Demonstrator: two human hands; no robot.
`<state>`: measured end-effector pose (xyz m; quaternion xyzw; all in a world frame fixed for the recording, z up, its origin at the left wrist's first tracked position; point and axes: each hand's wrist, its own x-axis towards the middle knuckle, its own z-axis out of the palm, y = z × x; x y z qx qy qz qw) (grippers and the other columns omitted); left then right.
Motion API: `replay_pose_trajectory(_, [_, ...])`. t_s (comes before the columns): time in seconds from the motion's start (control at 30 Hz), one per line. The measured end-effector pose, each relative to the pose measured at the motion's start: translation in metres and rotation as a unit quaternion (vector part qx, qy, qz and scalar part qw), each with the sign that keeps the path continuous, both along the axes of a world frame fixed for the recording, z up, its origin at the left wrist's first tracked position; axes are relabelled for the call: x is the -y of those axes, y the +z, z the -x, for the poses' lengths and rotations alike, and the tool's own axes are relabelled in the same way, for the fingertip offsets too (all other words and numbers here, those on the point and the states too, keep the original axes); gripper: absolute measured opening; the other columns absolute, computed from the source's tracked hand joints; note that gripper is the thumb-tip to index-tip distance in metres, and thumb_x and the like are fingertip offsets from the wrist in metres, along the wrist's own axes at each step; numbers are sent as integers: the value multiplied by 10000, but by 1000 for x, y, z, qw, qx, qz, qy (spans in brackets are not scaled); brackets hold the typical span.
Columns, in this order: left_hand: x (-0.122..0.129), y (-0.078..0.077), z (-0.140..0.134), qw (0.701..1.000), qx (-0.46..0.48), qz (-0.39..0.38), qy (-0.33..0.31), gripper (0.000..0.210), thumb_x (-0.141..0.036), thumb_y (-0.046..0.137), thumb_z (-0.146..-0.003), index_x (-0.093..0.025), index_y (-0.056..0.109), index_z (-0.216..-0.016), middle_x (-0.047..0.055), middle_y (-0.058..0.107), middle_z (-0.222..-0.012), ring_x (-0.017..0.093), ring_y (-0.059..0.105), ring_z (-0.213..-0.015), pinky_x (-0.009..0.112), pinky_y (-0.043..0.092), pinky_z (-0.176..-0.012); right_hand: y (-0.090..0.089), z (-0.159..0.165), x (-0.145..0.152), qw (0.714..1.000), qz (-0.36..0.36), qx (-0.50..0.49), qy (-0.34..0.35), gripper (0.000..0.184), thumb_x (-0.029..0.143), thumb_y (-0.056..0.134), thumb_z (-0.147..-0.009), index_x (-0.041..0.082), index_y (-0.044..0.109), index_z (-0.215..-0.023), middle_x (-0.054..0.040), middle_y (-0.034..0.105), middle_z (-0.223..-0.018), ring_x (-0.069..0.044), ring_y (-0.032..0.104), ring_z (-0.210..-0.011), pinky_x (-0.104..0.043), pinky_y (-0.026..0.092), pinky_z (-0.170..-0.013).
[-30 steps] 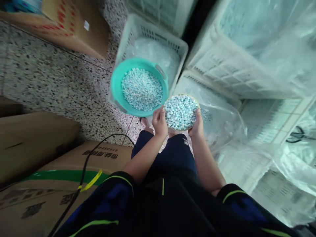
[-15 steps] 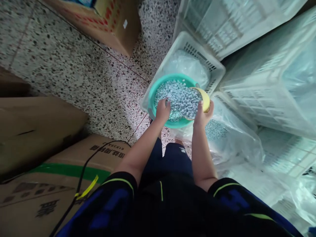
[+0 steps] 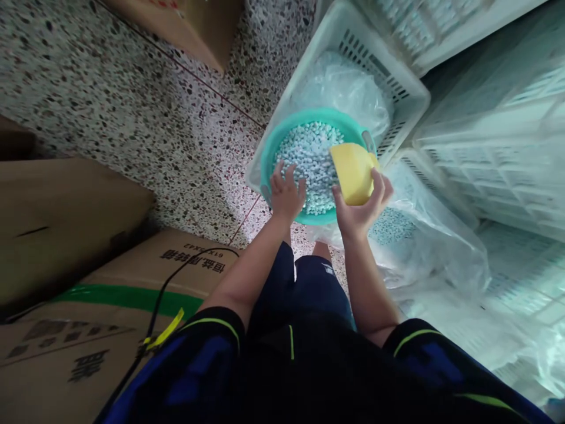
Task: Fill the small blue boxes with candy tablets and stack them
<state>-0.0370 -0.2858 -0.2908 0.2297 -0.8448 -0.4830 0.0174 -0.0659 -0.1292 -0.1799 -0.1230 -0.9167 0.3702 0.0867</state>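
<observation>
A round turquoise basin (image 3: 282, 128) holds a heap of small pale blue-white pellets (image 3: 311, 159). It rests over the near end of a white plastic crate (image 3: 295, 82). My right hand (image 3: 362, 206) is closed around a yellow scoop (image 3: 353, 171), which is tilted over the basin's right side with its outer face toward me. The scoop's inside is hidden. My left hand (image 3: 286, 191) hovers at the left part of the basin, fingers spread over the pellets; whether the fingertips touch them I cannot tell.
A clear plastic bag (image 3: 348, 94) lies in the crate behind the basin. On the right, another open bag (image 3: 441, 247) contains similar pellets (image 3: 392, 227), beside stacked white crates (image 3: 485, 153). Cardboard boxes (image 3: 66, 206) stand left, with a black cable (image 3: 161, 294) across one.
The yellow scoop has turned from lying over the pellets, mouth up, to tipped with its outer face showing. My left hand's fingers have spread apart. The view has shifted slightly.
</observation>
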Motion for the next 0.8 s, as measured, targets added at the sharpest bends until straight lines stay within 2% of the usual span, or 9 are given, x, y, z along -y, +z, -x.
replay_pose_trajectory(0.13, [-4,3,0,998,-24,-25,-45,612,-623,570,-1007,-276,562,-1511,135,401,-1707,364,249,-1645,589,109,-1371,7,7,4,998,9,64,9,796,655,807,-743,303,616,-1431,-160,464,-1556,-445,370,-1557,-743,325,-1242])
replay_pose_trajectory(0.27, [-1,-1,6,994,-45,-47,-92,666,-678,562,-992,-329,527,-1557,78,374,-1735,326,172,-1678,553,101,-1384,9,16,4,995,24,93,25,767,637,775,-771,322,617,-1452,-133,397,-1645,-476,233,-1629,-755,406,-1163])
replay_pose_trajectory(0.4, [0,-3,10,993,-31,-40,-105,729,-699,600,-974,-303,505,-1579,52,339,-1757,348,182,-1671,562,110,-1381,20,17,0,997,-15,64,47,726,631,803,-769,317,661,-1409,-127,450,-1622,-483,274,-1616,-761,392,-1175])
replay_pose_trajectory(0.47, [0,-2,11,993,-29,-30,-115,759,-708,595,-976,-263,503,-1583,76,329,-1761,359,197,-1665,561,117,-1379,26,15,-3,997,-39,40,50,741,634,841,-741,302,681,-1384,-140,483,-1594,-485,320,-1596,-759,355,-1208])
replay_pose_trajectory(0.53, [0,1,11,992,-29,-25,-123,753,-713,564,-987,-253,508,-1582,96,329,-1758,363,203,-1662,560,118,-1378,27,12,-7,997,-35,40,49,774,658,852,-727,304,677,-1393,-140,464,-1616,-495,297,-1605,-766,356,-1201])
replay_pose_trajectory(0.67, [0,5,11,991,-35,-47,-120,702,-734,560,-974,-346,524,-1558,58,383,-1727,343,167,-1674,557,97,-1377,8,12,-21,995,30,94,33,715,692,780,-793,353,672,-1413,-79,358,-1718,-525,182,-1639,-775,432,-1125])
replay_pose_trajectory(0.8, [0,6,12,990,-27,-63,-125,749,-800,494,-965,-333,519,-1551,23,403,-1718,308,155,-1672,518,63,-1384,-11,14,-32,987,72,139,30,599,693,684,-878,348,706,-1368,-79,403,-1692,-544,218,-1621,-772,478,-1078])
